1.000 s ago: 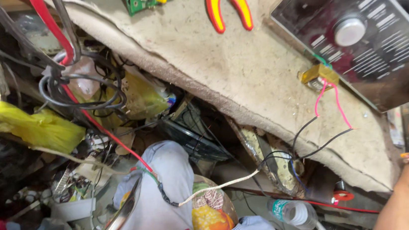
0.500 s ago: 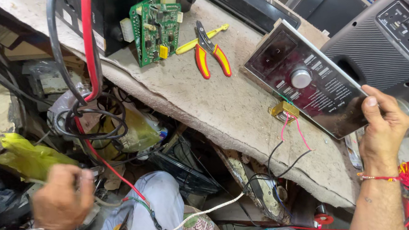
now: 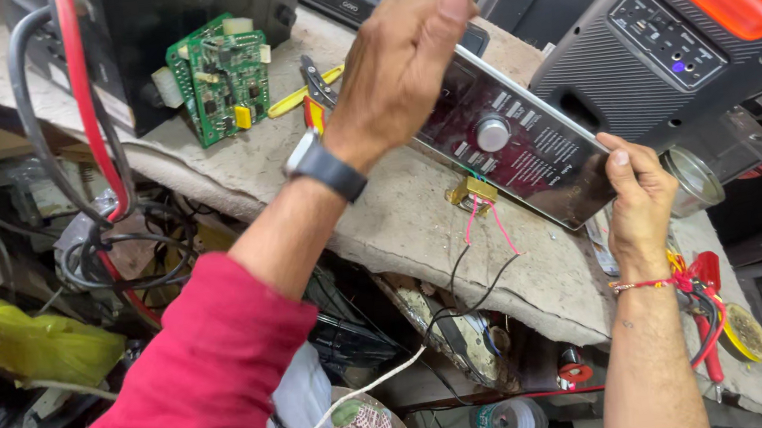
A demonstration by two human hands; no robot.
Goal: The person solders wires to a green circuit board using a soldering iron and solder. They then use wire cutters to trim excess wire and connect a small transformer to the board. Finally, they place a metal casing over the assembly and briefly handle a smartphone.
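A cluttered repair surface [image 3: 400, 221] is seen from above, its padded top running from 10 o'clock to 5 o'clock. A grey speaker cabinet [image 3: 627, 60] with an orange handle is propped at 1 o'clock. Just in front of it, a glossy black control panel [image 3: 533, 148] with a silver knob is held tilted over the surface, its lower right end pinched between the thumb and fingers of the right hand [image 3: 637, 199]. The left hand [image 3: 400, 68], a watch at its wrist, is raised in loose curl above the panel's upper end; whether it touches the panel cannot be told, and nothing is seen in its grip.

From the panel's underside hang pink wires [image 3: 484, 223] and a small yellow connector [image 3: 472, 191], with black leads [image 3: 471, 280] dropping over the surface edge towards 6 o'clock. A green circuit board [image 3: 221, 76] stands at 11 o'clock, with pliers [image 3: 318, 90] just beside it and partly hidden by the left hand.

The panel is judged to be at risk: held by one end only, it could slip or twist, and the thin wires could be strained or torn from their joints. The dangling leads could also be snagged on the clutter below the edge. A metal tin [image 3: 692, 179], close behind the right hand, could be knocked over.
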